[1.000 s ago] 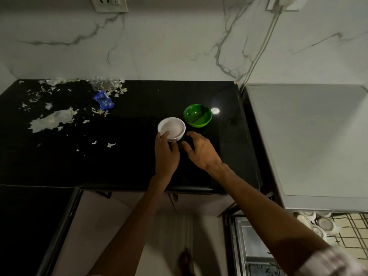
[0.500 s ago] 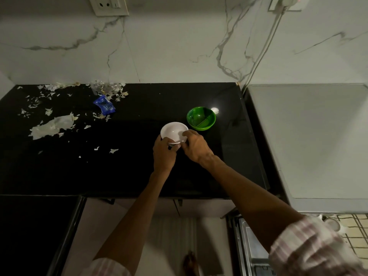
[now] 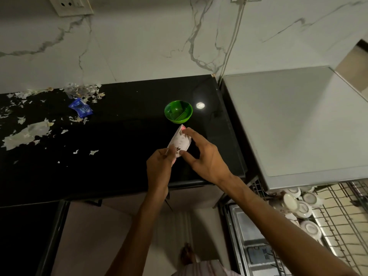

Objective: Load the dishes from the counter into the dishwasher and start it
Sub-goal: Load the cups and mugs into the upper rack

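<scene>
Black stone makes up the counter [image 3: 123,148] before us, and along its left edge and back left corner we see torn white scraps [image 3: 25,134] and a small blue wrapper [image 3: 80,110] lying among them. Moving right, our left hand [image 3: 159,168] reaches up from the counter's front edge with the forearm nearly straight, its fingers curled and pinching the lower rim of a white bowl [image 3: 179,143] printed with small brown marks. That bowl is lifted off the counter and tipped on its side, its outer wall turned toward us, above the front right part of the stone. Our right hand [image 3: 203,156] comes in from the lower right, wrist bent; its forefinger rests on the bowl's upper rim and its thumb presses the lower side, the other fingers spread and loosely bent behind it. Just behind the bowl, near the counter's right edge, a green bowl [image 3: 178,112] sits upright. Right of the counter stands the grey dishwasher [image 3: 288,126] top, and below it the pulled-out wire rack [image 3: 342,216] holds white cups [image 3: 302,206] along its left side.
</scene>
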`<action>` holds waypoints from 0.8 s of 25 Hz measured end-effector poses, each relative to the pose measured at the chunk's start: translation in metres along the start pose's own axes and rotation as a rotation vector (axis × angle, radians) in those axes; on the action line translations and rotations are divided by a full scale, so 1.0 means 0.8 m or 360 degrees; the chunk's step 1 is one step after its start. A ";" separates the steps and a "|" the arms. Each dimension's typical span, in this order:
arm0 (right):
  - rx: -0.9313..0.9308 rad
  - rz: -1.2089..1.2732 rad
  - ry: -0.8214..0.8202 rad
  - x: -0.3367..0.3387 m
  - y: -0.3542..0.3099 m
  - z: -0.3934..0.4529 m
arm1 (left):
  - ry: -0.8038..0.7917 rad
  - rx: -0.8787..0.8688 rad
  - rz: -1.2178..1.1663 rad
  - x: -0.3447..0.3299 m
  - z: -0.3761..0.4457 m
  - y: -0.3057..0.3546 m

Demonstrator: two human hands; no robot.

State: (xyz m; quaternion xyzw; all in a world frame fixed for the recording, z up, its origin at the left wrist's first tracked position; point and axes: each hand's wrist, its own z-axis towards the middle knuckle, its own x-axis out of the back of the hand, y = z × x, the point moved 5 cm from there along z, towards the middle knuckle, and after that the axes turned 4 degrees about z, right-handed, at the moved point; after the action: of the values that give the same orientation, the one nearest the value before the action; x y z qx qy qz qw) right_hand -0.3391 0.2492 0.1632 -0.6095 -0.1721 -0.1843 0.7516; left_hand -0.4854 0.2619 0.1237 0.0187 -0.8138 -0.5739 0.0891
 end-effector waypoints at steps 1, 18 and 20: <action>-0.0002 0.0027 0.0023 0.009 -0.004 -0.013 | -0.0065 0.0049 -0.0136 -0.006 -0.015 0.004; -0.0193 -0.0299 0.0349 0.145 0.018 -0.218 | -0.1035 0.1020 -0.0917 -0.140 -0.230 -0.036; -0.0256 -0.0312 0.0370 0.160 0.027 -0.248 | -0.1083 0.1124 -0.0897 -0.157 -0.252 -0.051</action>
State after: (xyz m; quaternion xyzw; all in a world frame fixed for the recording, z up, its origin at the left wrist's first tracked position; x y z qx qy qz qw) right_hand -0.2102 0.0503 0.1674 -0.6227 -0.1275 -0.3391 0.6936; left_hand -0.3314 0.0771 0.1358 0.0779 -0.9028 -0.2422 -0.3467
